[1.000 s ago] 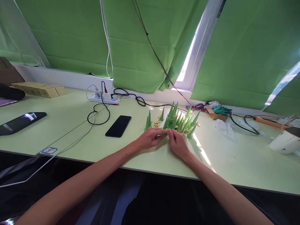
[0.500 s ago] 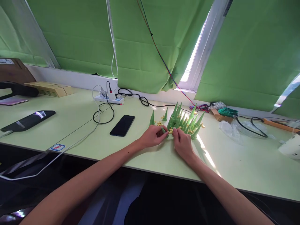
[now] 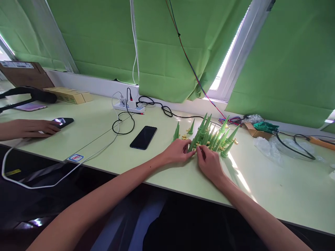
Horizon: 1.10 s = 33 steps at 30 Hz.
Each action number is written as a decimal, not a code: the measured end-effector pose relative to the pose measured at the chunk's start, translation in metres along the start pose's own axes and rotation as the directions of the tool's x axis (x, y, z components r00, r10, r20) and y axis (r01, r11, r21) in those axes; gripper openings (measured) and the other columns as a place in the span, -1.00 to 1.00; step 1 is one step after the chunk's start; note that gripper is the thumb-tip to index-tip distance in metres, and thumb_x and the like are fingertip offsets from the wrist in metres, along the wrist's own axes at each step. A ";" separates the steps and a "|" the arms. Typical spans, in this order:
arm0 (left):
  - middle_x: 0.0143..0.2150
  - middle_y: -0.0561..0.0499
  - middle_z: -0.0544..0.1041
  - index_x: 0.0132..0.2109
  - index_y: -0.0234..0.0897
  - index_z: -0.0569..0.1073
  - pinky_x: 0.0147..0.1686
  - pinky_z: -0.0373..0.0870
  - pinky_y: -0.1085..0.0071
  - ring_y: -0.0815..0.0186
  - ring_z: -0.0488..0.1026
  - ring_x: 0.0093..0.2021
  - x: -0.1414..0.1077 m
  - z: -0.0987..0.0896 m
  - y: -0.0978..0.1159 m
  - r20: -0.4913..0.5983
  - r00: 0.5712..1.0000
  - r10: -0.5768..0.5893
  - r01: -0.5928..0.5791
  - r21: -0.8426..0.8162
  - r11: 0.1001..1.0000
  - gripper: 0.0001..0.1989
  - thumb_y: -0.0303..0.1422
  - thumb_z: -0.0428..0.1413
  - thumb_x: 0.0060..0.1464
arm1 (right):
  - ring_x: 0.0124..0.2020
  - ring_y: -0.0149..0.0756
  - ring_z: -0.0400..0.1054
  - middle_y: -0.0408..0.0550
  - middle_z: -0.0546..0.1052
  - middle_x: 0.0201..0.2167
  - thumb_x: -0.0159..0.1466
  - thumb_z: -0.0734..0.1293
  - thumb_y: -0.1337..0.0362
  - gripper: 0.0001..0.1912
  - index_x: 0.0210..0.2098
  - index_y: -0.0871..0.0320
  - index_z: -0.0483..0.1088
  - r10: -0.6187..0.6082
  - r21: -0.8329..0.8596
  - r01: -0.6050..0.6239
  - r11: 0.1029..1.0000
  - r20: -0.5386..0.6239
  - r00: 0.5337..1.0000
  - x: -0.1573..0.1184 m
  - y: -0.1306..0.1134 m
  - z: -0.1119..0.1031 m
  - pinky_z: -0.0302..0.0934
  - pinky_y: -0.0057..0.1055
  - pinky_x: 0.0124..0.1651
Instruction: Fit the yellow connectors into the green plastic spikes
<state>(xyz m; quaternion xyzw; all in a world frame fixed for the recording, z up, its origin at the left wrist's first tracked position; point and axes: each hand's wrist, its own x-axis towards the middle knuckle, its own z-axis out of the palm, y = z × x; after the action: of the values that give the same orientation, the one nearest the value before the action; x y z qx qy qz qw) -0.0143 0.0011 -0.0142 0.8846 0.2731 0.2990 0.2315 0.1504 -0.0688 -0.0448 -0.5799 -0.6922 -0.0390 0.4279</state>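
My left hand [image 3: 176, 152] is closed, thumb and fingers around a green pointed cone [image 3: 191, 145] that stands nearly upright. Close beside it, the thumb and forefinger of my right hand [image 3: 210, 163] pinch a small yellow piece [image 3: 198, 145], partly covered by the fingertips. Just beyond both hands stands a dense cluster of green pointed cones [image 3: 208, 130], several with small yellow pieces near their bases. To the left of the cluster are another green cone [image 3: 192, 127] and some loose yellow bits [image 3: 184, 137].
A black phone [image 3: 143, 137] lies left of my hands. Farther left, a co-worker's hand [image 3: 39, 129] rests on a dark device [image 3: 64, 122]. A power strip [image 3: 136, 109] with cables sits at the back. On the right are clear plastic bags [image 3: 267, 148] and a small cardboard box [image 3: 255, 131].
The view has swung slightly left, so the table's things sit farther right. My hands have come closer together, with the cone and yellow piece between them. A co-worker's hand has appeared at left.
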 end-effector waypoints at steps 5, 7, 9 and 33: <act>-0.33 0.10 0.42 -0.11 -0.29 0.40 -0.50 0.22 0.49 0.52 0.22 -0.57 0.000 -0.004 0.001 -0.138 0.990 0.030 -0.043 -0.096 0.994 -0.77 -0.32 0.06 0.08 | -0.60 -0.38 0.27 -0.17 0.42 -0.60 0.40 0.14 0.13 -0.69 -0.30 0.18 0.38 0.016 -0.003 -0.016 1.000 0.048 0.999 -0.001 -0.003 -0.002 0.05 -0.46 -0.45; -0.30 0.09 0.43 -0.10 -0.29 0.39 -0.47 0.26 0.49 0.53 0.21 -0.58 0.001 -0.003 -0.001 -0.210 0.978 0.008 -0.030 -0.100 0.995 -0.79 -0.40 0.00 0.11 | -0.62 -0.40 0.25 -0.19 0.40 -0.62 0.40 0.14 0.12 -0.69 -0.27 0.18 0.39 0.028 0.008 -0.029 1.000 0.053 0.998 -0.001 -0.004 -0.003 0.04 -0.47 -0.46; -0.29 0.05 0.46 -0.11 -0.30 0.40 -0.40 0.31 0.47 0.49 0.28 -0.52 0.002 0.001 -0.003 -0.266 0.964 0.001 -0.019 -0.065 0.998 -0.79 -0.48 -0.07 0.14 | -0.62 -0.41 0.24 -0.21 0.38 -0.63 0.39 0.15 0.10 -0.69 -0.24 0.19 0.40 0.039 0.012 -0.039 0.999 0.051 0.998 -0.002 -0.005 -0.003 0.05 -0.47 -0.46; -0.16 -0.15 0.46 -0.07 -0.34 0.38 -0.12 0.39 0.26 0.18 0.42 -0.14 0.006 0.019 -0.031 -0.119 0.993 -0.011 0.031 0.167 0.985 -0.72 -0.59 -0.08 0.09 | -0.56 -0.34 0.31 -0.23 0.41 -0.60 0.35 0.21 0.12 -0.76 -0.12 0.14 0.34 0.043 0.031 -0.049 0.998 0.162 0.986 -0.002 0.001 0.004 0.12 -0.45 -0.41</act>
<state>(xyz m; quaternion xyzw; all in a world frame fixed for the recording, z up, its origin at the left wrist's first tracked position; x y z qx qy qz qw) -0.0080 0.0234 -0.0432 0.8790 0.3197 0.3238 0.1424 0.1486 -0.0678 -0.0488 -0.5894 -0.7115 0.0301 0.3816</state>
